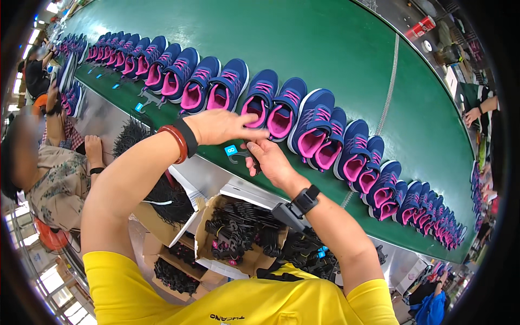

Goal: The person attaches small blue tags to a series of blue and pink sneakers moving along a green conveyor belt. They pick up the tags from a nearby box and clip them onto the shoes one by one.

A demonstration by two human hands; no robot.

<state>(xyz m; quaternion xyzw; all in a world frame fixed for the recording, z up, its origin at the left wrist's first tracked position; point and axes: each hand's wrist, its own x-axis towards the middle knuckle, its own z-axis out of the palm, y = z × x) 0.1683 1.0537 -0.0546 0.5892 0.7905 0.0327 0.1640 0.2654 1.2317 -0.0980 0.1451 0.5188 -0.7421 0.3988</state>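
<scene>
My left hand (227,127) reaches across the near ends of a pair of navy shoes with pink laces and linings. Its fingers are stretched out and partly blurred, over the heel of the left shoe (261,95) of that pair and close to my right fingertips. The right shoe (290,103) stands just beyond. My right hand (271,161) is closed at the belt's near edge, gripping a black plastic shoe hanger (238,158) with a blue tag (231,150). Part of the hanger is hidden by the fingers.
More pairs of navy shoes (357,149) line the green conveyor belt (336,49) on both sides. Tagged hangers (151,99) lie by pairs at left. Below the belt stand cardboard boxes (203,238) of black hangers. A seated co-worker (51,179) is at left.
</scene>
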